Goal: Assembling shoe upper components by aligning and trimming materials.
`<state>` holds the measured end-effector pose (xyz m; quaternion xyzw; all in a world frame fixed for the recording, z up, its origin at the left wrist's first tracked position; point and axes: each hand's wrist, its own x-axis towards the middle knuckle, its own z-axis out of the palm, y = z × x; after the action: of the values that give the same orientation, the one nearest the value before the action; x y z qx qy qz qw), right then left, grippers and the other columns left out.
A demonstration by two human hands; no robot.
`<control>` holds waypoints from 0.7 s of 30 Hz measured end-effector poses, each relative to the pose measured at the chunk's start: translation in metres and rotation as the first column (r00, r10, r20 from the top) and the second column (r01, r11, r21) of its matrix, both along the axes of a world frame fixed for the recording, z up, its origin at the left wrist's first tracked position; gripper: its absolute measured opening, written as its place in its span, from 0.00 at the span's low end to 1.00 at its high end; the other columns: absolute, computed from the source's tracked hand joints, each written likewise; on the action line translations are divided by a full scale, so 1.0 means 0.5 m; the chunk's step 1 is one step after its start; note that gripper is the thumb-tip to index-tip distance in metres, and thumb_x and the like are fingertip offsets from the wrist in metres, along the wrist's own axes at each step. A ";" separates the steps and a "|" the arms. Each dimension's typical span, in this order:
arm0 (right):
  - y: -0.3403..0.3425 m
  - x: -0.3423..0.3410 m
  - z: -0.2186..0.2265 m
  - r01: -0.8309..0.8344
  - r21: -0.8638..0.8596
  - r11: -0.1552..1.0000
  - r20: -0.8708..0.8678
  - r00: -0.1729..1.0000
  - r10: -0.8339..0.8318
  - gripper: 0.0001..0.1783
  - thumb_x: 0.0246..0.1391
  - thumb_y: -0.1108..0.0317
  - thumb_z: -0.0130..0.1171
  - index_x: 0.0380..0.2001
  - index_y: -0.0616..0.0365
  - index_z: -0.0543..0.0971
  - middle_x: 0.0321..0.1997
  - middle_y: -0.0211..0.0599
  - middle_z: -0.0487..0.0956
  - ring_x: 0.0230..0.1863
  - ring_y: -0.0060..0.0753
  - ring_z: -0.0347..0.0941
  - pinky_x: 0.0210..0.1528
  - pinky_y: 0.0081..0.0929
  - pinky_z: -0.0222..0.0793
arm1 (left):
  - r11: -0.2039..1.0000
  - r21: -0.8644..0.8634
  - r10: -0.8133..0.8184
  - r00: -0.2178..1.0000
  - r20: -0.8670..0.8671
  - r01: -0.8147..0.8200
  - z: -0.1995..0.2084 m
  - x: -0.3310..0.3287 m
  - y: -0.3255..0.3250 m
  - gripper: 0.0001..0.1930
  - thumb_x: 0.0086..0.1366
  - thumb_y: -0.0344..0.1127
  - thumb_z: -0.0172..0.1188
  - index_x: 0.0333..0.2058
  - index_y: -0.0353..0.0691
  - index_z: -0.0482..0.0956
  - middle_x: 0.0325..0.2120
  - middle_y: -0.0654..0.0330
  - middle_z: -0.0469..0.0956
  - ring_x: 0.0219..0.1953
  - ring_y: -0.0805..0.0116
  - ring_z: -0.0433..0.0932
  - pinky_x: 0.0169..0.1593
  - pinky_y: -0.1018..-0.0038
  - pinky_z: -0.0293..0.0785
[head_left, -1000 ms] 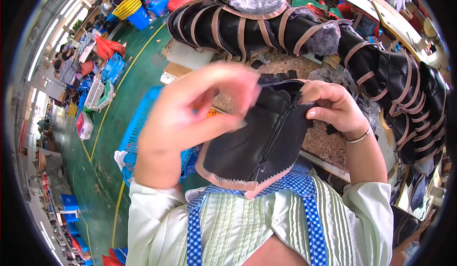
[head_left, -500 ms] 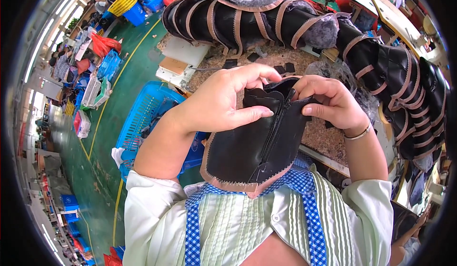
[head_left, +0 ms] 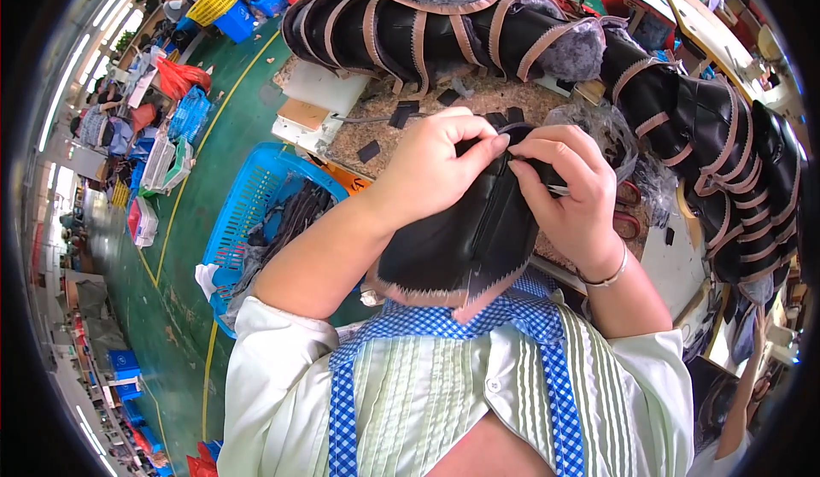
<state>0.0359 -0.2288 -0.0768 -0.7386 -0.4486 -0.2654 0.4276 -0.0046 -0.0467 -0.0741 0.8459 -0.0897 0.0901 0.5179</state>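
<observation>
A black leather boot upper (head_left: 431, 251) hangs in front of my chest, its pale zigzag-cut edge toward me and a zipper (head_left: 489, 221) running up its middle. My left hand (head_left: 444, 161) pinches the far end of the upper, thumb and fingers pressed together near the zipper's top. Close beside it, my right hand (head_left: 571, 188) grips the same end from the right, its fingertips almost touching the left thumb. Whatever small part lies between the fingertips is hidden.
Scissors with red handles (head_left: 628, 212) lie right of my right hand on the speckled worktable (head_left: 376, 127), near black scraps (head_left: 369, 151). Stacked fur-lined boot uppers (head_left: 436, 41) line the back and right. A blue basket (head_left: 243, 212) stands left. At lower right a person's arm (head_left: 741, 392) shows.
My hands have come closer together at the zipper's top. The upper's far opening, spread apart before, is now pinched, and its near edge has tilted. The scissors have come into view.
</observation>
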 end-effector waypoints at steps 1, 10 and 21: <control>0.003 -0.005 0.004 0.004 -0.003 1.000 -0.005 1.000 -0.004 0.10 0.37 0.77 0.66 0.27 0.59 0.78 0.30 0.37 0.76 0.31 0.40 0.74 0.35 0.31 0.70 | 1.000 0.006 0.015 1.000 -0.018 -0.015 -0.004 0.009 -0.004 0.05 0.63 0.29 0.58 0.30 0.33 0.78 0.26 0.63 0.73 0.30 0.77 0.71 0.35 0.77 0.66; 0.016 0.014 -0.070 0.189 -0.006 0.982 0.409 0.897 -0.170 0.11 0.33 0.71 0.61 0.27 0.61 0.81 0.34 0.35 0.79 0.41 0.38 0.73 0.39 0.33 0.72 | 0.995 0.013 0.098 0.993 -0.069 -0.097 -0.045 0.100 -0.026 0.12 0.61 0.36 0.61 0.25 0.32 0.79 0.21 0.59 0.73 0.25 0.71 0.71 0.32 0.74 0.67; 0.049 0.019 -0.151 0.077 0.108 0.991 -0.114 0.991 -0.065 0.07 0.41 0.79 0.64 0.26 0.62 0.78 0.31 0.41 0.78 0.35 0.40 0.77 0.37 0.30 0.74 | 0.906 0.345 -0.012 0.801 0.598 -0.245 -0.003 0.148 0.004 0.20 0.52 0.35 0.68 0.43 0.38 0.73 0.40 0.55 0.73 0.40 0.58 0.73 0.44 0.70 0.71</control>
<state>0.0454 -0.2044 -0.1522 -0.7425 -0.3820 -0.2639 0.4828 0.0691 -0.0448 -0.0758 0.8687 -0.2085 0.3587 0.2708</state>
